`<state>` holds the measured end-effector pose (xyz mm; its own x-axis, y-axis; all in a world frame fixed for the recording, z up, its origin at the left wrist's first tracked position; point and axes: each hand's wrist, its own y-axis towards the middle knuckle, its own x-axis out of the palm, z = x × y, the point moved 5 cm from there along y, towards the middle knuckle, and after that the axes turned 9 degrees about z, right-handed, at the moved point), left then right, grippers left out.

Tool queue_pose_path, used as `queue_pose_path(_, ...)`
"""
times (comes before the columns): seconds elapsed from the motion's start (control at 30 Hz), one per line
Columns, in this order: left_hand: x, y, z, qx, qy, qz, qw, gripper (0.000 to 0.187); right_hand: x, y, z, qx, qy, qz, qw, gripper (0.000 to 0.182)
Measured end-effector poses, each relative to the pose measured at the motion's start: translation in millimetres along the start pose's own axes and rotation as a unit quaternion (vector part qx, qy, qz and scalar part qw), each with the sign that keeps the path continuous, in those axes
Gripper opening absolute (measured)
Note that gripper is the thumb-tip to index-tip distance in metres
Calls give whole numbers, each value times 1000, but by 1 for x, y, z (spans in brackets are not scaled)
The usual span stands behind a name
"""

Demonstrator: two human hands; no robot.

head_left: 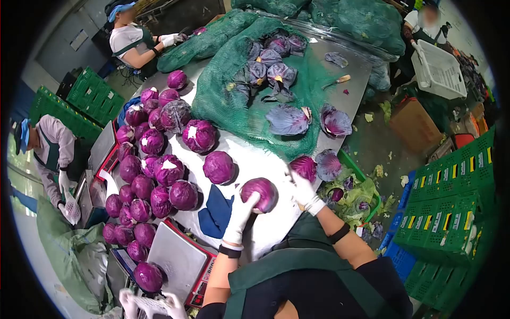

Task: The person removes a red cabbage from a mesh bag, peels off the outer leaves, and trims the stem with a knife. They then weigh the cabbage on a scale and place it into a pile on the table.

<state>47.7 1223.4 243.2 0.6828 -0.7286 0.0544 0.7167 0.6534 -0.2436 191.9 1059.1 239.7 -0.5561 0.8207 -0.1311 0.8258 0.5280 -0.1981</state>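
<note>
My left hand (pixel 240 217), in a white glove, grips a round red cabbage (pixel 258 195) from its left side, with the thumb over the top. The cabbage is just above the white table surface (pixel 271 226). To its right is my right hand (pixel 302 190), also gloved and apart from the cabbage. Its fingers are blurred beside a purple cabbage leaf (pixel 304 168); whether they hold the leaf cannot be made out. A dark blue cloth (pixel 215 215) lies left of my left hand. Another red cabbage (pixel 218 167) sits behind it.
Many red cabbages (pixel 142 186) crowd the left side, beside a scale (pixel 178 260). A green mesh sack (pixel 228 101) holds untrimmed cabbages. Loose leaves (pixel 336 121) and a knife (pixel 340 81) lie right. A green crate (pixel 376 204) contains leaves. Co-workers stand around; gloved hands (pixel 151 304) show at the bottom.
</note>
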Motion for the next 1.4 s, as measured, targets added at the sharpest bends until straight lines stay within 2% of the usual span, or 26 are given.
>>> queue_pose_path(0.03, -3, -8, -1, -152, -80, 28, 985, 65, 13, 4, 6, -1, -29, -47, 998, 47)
queue_pose_path(0.07, -4, -12, -11, -236, -142, 15, 961, 64, 19, 5, 19, 85, -43, -73, 993, 42)
queue_pose_path(0.1, -5, -18, -24, -318, -201, 1, 927, 64, 27, 4, 29, 123, 71, -109, 984, 40)
queue_pose_path(0.13, -7, -20, -30, -312, -147, 1, 939, 66, 27, 1, 11, 123, 17, -103, 987, 39)
queue_pose_path(0.17, -18, -16, -30, -193, 45, 56, 979, 70, 26, -3, -6, 126, -37, -98, 987, 38)
queue_pose_path(0.2, -3, -17, -2, -44, 78, 51, 995, 75, 27, 4, 3, 100, -40, -91, 990, 37)
queue_pose_path(0.23, 11, -20, 28, 107, 107, 44, 987, 80, 26, 10, 1, 73, -45, -83, 993, 37)
queue_pose_path(0.27, 16, -24, 28, 216, 319, 30, 922, 85, 20, 12, 1, 92, -53, -62, 992, 33)
queue_pose_path(0.3, 19, -21, 25, 203, 300, 17, 932, 92, 16, 12, 3, 92, -59, -63, 992, 33)
queue_pose_path(0.33, 18, -18, 23, 174, 301, 27, 937, 96, 12, 12, -7, -96, -181, -53, 977, 32)
queue_pose_path(0.37, 16, -13, 21, 146, 305, 34, 941, 99, 15, 7, -13, -280, -292, -37, 914, 31)
queue_pose_path(0.4, 18, -13, 25, 146, 304, 32, 941, 99, 22, 3, 2, -365, -388, -30, 846, 27)
queue_pose_path(0.7, 35, -11, 30, 189, 415, 95, 885, 96, 41, -8, -47, -252, -484, -65, 836, 18)
queue_pose_path(0.77, 35, -9, 37, 161, 402, 74, 898, 94, 34, 11, -25, -236, -460, -16, 856, 17)
queue_pose_path(0.83, 35, -9, 39, 217, 430, 25, 876, 93, 6, 34, -5, -304, -394, 89, 863, 18)
queue_pose_path(0.93, -10, -10, 7, 153, 201, -89, 963, 96, -31, 55, 42, 10, -181, 17, 983, 23)
queue_pose_path(0.97, -20, -18, 1, 91, 68, -134, 984, 96, -33, 47, 34, 160, -59, -18, 985, 26)
queue_pose_path(1.0, -17, -26, 12, 37, 33, -119, 992, 95, -24, 48, 40, 211, 158, -23, 964, 34)
queue_pose_path(1.1, 13, -39, 37, 82, 55, -10, 995, 83, -3, 6, -41, 26, 75, -10, 997, 47)
queue_pose_path(1.13, 14, -34, 23, 167, 151, 30, 974, 78, 10, -7, -48, -72, -19, -32, 997, 51)
queue_pose_path(1.17, 15, -31, 4, 177, 239, 33, 954, 95, 21, -20, -50, -178, -168, -83, 966, 46)
queue_pose_path(1.23, 30, -38, 27, 232, 367, 24, 901, 100, 32, -33, -64, -260, -350, -72, 897, 38)
queue_pose_path(1.27, 29, -36, 30, 201, 334, -14, 921, 103, 25, -25, -58, -202, -269, -103, 936, 30)
queue_pose_path(1.3, 24, -32, 25, 190, 333, -65, 921, 105, 16, -11, -40, -236, -225, -56, 944, 22)
queue_pose_path(1.37, 7, -25, 22, 229, 342, -132, 902, 106, -14, 12, -43, -149, -184, -10, 972, 17)
queue_pose_path(1.4, 1, -26, 21, 167, 266, -161, 936, 104, -26, 19, -42, -129, -248, 3, 960, 18)
